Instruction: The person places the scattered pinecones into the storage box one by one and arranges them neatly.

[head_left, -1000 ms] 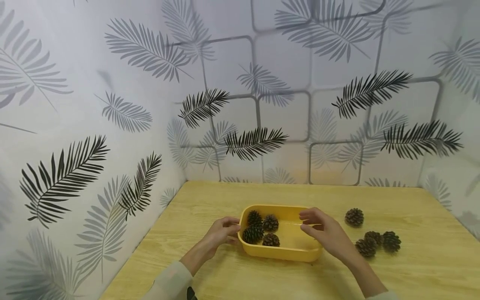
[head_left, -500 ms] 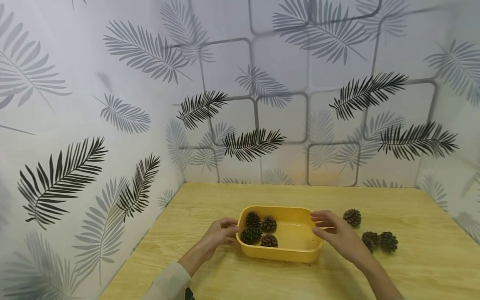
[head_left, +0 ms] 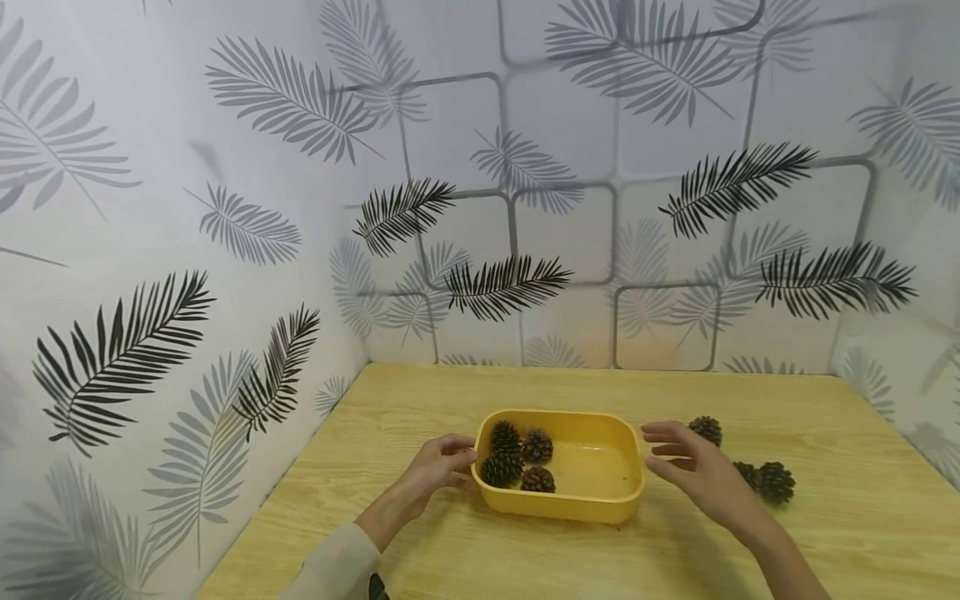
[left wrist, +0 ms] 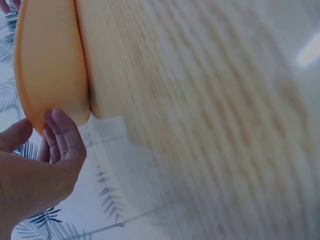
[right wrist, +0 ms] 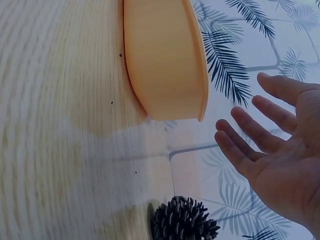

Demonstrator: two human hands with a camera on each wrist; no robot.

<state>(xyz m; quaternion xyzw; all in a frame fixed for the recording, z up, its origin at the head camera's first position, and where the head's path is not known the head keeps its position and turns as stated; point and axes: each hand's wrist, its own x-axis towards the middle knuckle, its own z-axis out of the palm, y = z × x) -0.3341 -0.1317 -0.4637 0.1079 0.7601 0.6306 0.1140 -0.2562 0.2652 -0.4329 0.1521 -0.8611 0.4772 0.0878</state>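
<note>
In front of a leaf-patterned wall (head_left: pixel 562 242), on a yellow wood-grain tabletop (head_left: pixel 420 396): a yellow basin (head_left: pixel 558 506), upright, between two bare hands. Inside, bunched toward the left end, four pine cones (head_left: pixel 502 469). On the tabletop, around and partly behind the right hand (head_left: pixel 697 468), at least three loose cones (head_left: pixel 776 482). At the basin's left end, the left hand (head_left: pixel 437 464), fingers loosely bent by the outer wall, thumb near the rim; seemingly in light touch, with no firm grip visible. Just beside the right end but apart from it, the right hand, spread wide, holding nothing, fingers pointing toward the basin.

For steadying or shifting the basin well, judging by this pose: bring the right fingers in low against the end wall, opposite the left. Press gently and evenly from both ends. Avoid tilting, likely to roll the four inside. Mind the loose ones nearby.
</note>
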